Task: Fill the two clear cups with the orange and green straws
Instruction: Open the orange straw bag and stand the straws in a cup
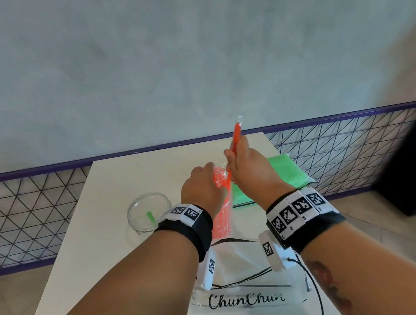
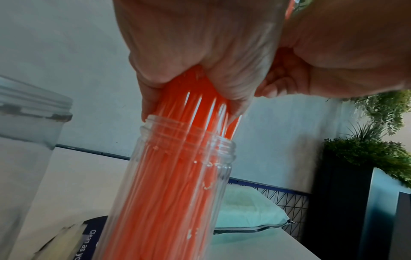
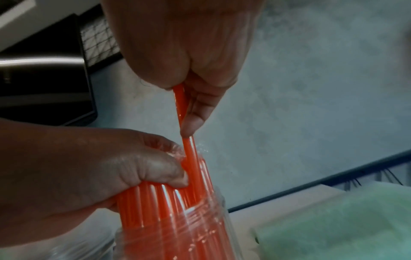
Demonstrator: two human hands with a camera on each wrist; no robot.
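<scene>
The left hand (image 1: 200, 189) is gripping the bundle of orange straws (image 2: 177, 176) standing in a clear cup (image 2: 169, 193) on the table (image 1: 89, 261). The right hand (image 1: 247, 168) is pinching one orange straw (image 1: 236, 138) upright above the bundle. The second cup (image 1: 145, 211) is sitting to the left, holding a green straw (image 1: 151, 217); the green pack (image 1: 276, 178) is lying to the right.

White rectangular table top (image 1: 116, 183) set against a grey plaster wall (image 1: 164, 58). Purple-framed wire lattice panel (image 1: 26, 211) runs along the wall's base. Clear plastic bag printed "ChunChun" (image 1: 246, 298) lies at the table's near edge. Black planter box (image 2: 338, 202) with green foliage (image 2: 378, 151), possibly artificial, stands beside the table.
</scene>
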